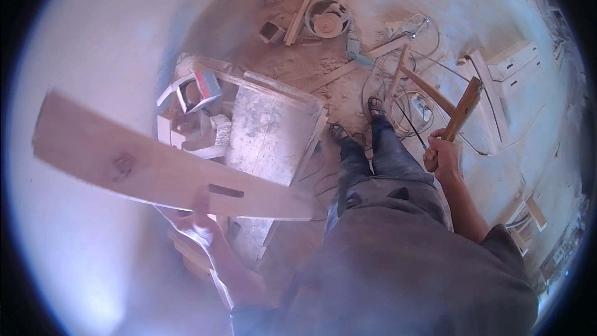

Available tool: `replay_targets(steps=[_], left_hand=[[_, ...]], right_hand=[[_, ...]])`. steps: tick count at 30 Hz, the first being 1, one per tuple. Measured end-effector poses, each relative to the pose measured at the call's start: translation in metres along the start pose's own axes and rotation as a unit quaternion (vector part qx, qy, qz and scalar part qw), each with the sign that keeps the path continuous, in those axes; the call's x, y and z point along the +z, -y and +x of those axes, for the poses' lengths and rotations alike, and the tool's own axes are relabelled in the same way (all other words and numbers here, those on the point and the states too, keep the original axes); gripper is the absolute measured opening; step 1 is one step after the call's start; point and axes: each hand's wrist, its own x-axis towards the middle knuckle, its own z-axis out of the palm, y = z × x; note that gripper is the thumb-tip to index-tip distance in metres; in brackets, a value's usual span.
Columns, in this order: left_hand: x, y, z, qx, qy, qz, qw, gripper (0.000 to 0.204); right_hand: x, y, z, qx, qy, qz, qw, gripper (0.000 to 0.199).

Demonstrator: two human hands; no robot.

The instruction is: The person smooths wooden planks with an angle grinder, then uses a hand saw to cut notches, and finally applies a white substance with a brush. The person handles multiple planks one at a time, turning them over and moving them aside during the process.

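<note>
A wide, slightly curved wooden board [165, 171] with a dark knot and a narrow slot spans the left side. My left hand [202, 221] is closed around its lower edge, beside the slot; the fingers are partly blurred. On the right, my right hand [443, 157] grips the near end of a wooden bow saw [430, 91]. The saw's thin blade and cord run on either side of its middle bar, and its far end points away above the floor. Under the board, part of a pale, dusty worktable [264, 127] is hidden.
An open cardboard box [208, 87] and offcuts crowd the table's left end. Ahead on the dusty floor are a bucket [309, 18], a long plank [348, 71] and tangled cables around my feet. A pale wooden piece [515, 65] lies at right.
</note>
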Motion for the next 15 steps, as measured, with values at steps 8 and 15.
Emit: replay_targets(steps=[8,15], left_hand=[[0.018,0.074,-0.03,-0.3,-0.253,-0.239,0.888,0.069],[0.056,0.211,-0.107,-0.481,-0.258,-0.364,0.755,0.065]], right_hand=[[0.046,0.027,-0.022,-0.07,0.167,-0.005,0.983,0.016],[0.088,0.07,-0.054,-0.071,0.294,-0.017,0.953,0.017]])
